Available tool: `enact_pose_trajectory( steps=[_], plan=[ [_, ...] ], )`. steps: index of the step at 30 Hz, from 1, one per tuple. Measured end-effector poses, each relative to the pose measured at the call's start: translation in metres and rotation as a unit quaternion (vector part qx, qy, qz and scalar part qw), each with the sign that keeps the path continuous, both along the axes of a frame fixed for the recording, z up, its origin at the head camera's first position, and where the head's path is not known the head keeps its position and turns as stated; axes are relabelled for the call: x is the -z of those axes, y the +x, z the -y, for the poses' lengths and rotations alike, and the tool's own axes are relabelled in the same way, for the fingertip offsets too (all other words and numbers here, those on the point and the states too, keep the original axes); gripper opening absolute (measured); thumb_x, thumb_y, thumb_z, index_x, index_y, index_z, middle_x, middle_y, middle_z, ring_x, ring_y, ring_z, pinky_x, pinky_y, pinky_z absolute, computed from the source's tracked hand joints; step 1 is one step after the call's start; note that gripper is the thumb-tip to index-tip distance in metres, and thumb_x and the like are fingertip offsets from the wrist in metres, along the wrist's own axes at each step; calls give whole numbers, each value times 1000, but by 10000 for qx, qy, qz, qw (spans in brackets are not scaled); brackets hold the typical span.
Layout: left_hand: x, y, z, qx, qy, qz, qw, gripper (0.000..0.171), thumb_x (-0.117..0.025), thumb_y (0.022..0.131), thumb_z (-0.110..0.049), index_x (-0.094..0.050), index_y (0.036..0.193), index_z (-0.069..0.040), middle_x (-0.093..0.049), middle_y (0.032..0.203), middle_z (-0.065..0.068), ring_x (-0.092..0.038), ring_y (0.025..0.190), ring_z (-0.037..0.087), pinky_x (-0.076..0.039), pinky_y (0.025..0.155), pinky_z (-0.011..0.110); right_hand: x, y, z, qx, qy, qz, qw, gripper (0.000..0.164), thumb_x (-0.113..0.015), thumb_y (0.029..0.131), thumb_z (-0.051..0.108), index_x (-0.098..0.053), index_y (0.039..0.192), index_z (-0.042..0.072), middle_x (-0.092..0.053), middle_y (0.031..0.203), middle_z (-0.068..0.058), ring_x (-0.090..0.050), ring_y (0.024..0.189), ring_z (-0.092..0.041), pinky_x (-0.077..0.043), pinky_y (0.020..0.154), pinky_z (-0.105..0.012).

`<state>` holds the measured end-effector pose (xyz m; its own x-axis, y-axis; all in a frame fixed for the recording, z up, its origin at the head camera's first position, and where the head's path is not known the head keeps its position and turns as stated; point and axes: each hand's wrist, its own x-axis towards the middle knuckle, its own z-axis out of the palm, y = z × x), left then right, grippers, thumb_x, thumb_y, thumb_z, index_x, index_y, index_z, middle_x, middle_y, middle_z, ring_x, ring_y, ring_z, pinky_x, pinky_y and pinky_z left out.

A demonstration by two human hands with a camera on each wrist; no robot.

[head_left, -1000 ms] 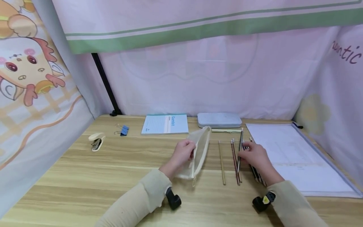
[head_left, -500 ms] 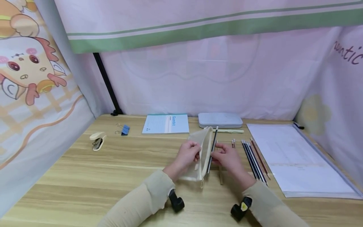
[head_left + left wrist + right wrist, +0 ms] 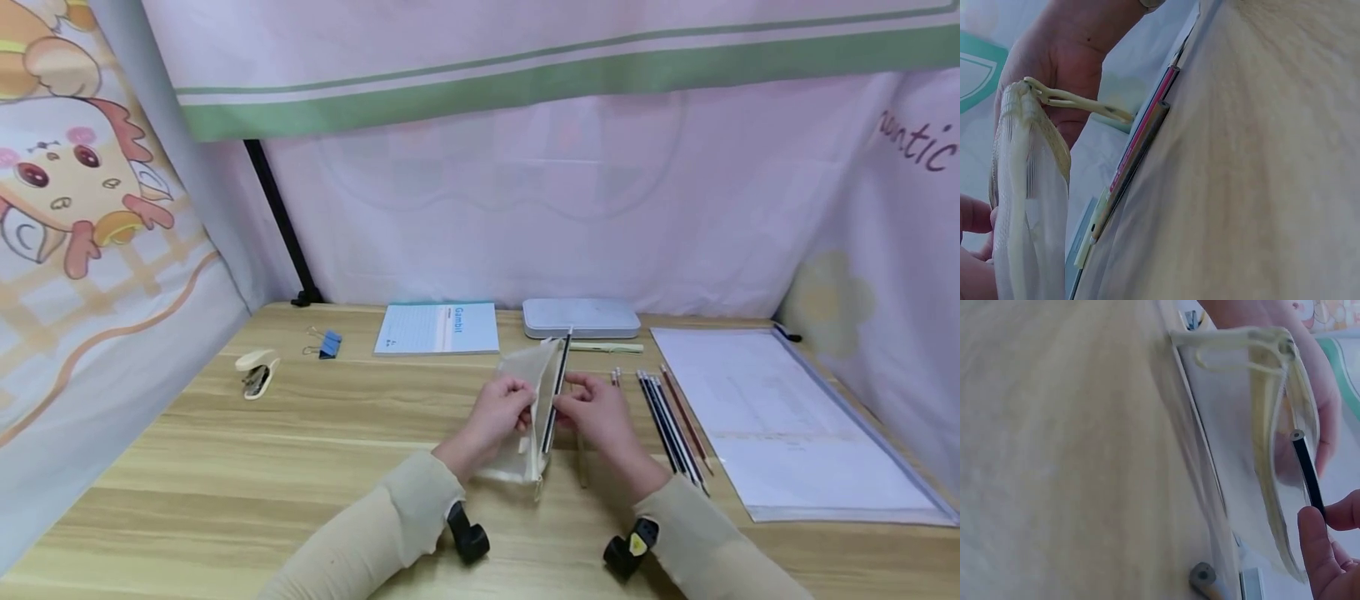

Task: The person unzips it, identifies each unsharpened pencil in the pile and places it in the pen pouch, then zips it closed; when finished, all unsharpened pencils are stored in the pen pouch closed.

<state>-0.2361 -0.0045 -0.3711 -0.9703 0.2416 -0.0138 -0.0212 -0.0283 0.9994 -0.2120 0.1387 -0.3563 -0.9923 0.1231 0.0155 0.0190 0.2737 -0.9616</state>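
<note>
My left hand [image 3: 501, 407] grips one side of a cream mesh zip pouch [image 3: 527, 362], whose mouth gapes toward the right. Between thumb and fingers of my right hand [image 3: 600, 412] is a black pencil [image 3: 558, 379], tilted along the pouch's opening. In the right wrist view, the pencil's flat unsharpened end [image 3: 1298, 435] shows at the mouth, near the zip edge [image 3: 1266, 469]. A gold pencil [image 3: 582, 467] lies on the table, partly hidden behind my right hand. Beyond that hand, the eraser ends of reddish pencils [image 3: 616, 377] peek out.
Several dark pencils [image 3: 666, 425] and a reddish-brown one [image 3: 686, 417] lie on the right, beside a clear file of white paper [image 3: 795, 417]. Along the back are a notebook [image 3: 437, 328], a tin case [image 3: 581, 318] and a pale pen [image 3: 606, 347]. A binder clip [image 3: 328, 344] and stapler [image 3: 258, 375] sit left.
My right hand has carried the black pencil leftward from the pencils on the right to the pouch's mouth. My left hand, holding the pouch, has shifted slightly right.
</note>
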Motion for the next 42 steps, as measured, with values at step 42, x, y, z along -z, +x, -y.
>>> enact_pose_trajectory(
  steps=[42],
  plan=[
    [-6,-2,9,-222,412,-45,9989,6,-51,89,-2,-52,85,2,-48,65,2,-46,57,9,-41,50,17,5,-3,-96,-617,3119,1267,9396,35,-65,79,10,-57,110,-5,-61,84,-11,-58,60,-12,-51,55,-27]
  ],
)
